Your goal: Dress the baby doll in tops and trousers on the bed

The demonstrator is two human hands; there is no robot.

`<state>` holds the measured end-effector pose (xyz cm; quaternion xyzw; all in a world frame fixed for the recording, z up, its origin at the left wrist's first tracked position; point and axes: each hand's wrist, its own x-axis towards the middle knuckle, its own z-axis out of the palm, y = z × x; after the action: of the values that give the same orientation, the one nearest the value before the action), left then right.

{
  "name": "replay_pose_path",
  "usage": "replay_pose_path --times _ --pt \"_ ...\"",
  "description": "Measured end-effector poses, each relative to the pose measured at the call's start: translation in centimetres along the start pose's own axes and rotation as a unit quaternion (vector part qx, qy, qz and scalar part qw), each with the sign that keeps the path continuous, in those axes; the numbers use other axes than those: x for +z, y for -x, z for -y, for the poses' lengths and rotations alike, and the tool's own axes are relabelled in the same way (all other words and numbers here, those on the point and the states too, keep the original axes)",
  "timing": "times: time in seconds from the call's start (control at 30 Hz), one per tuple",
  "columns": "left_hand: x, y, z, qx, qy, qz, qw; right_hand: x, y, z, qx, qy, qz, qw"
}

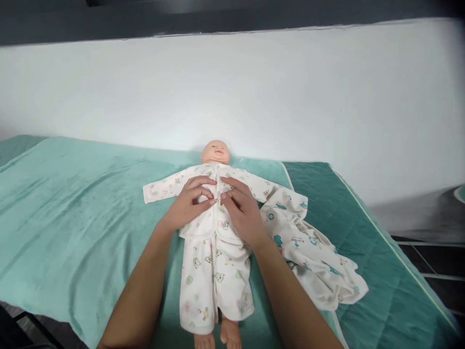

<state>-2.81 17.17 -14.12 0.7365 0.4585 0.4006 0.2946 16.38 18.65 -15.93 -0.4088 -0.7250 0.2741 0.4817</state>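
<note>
Where the white shirt (pixel 203 223) lies: mid-frame, on the doll (pixel 215 152), hem over the trousers (pixel 198 281).
Left hand (pixel 191 201): fingers curled, slightly parted, tips at the placket (pixel 217 215); can't tell if cloth is pinched.
Right hand (pixel 247 213): thumb close to fingertips, at the placket's other side; pinch also unclear.
Placket: could sit crooked if one hand tugs harder; printed cloth (pixel 301 242), right of centre, might drag the sleeve (pixel 261 185).
Collar (pixel 217 165): points to frame top; placket near-vertical, longest span sleeve-to-sleeve across frame.

A doll (pixel 215 153) lies on a blanket (pixel 72 218) before the wall (pixel 232 87); its shirt (pixel 208 224) overlaps its trousers (pixel 198 286); a loose cloth (pixel 308 252) lies to the right.
</note>
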Motion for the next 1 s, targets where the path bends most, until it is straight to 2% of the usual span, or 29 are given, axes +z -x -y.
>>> replay_pose_path --times 0.13,0.43,0.77,1.0 --pt "-0.3 0.2 -0.3 -0.032 0.022 0.03 0.999 0.1 0.0 -0.4 0.024 -0.015 -0.017 0.999" --pt "0.3 0.0 -0.2 -0.037 0.043 0.011 0.998 0.4 0.1 -0.9 -0.013 0.007 -0.016 1.0" --pt "0.2 0.0 0.0 -0.028 0.04 0.015 0.999 0.0 -0.1 -1.0 -0.053 0.037 0.035 0.997" --pt "0.2 0.0 0.1 -0.019 0.036 0.016 0.999 -0.8 -0.3 -1.2 -0.057 0.003 0.073 0.996"
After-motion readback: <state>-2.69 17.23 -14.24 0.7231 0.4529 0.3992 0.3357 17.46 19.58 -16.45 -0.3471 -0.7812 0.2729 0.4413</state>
